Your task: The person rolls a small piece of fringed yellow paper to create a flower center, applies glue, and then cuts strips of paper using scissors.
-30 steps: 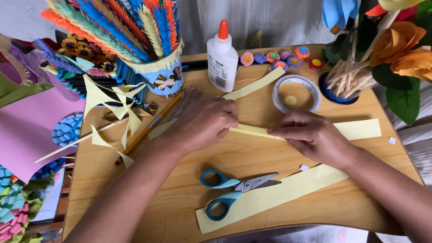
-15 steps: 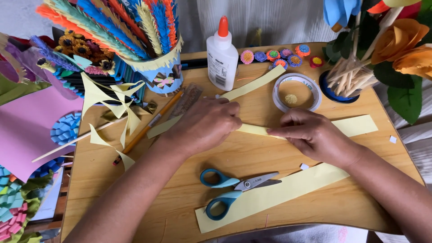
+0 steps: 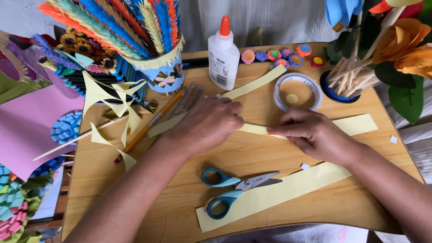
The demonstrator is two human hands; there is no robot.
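Bench (image 3: 252,157): work partly done. Long cut strip (image 3: 288,189) lying at front under scissors (image 3: 238,186); further strip (image 3: 256,85) by glue bottle (image 3: 223,56). Strip in hand (image 3: 355,124) flat at bench centre, long axis left-right, right end tilted slightly away. Left hand (image 3: 207,126) pressing it flat, fingers curled down. Right hand (image 3: 315,132) fingers pinched on its edge. Folding apparently unfinished.

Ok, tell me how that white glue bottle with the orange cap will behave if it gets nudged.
The glue bottle stands upright, tall on a narrow base, so a push near the cap would probably tip it. Its flat-sided body suggests it would slide or fall rather than roll. It looks like soft plastic, so likely not fragile.
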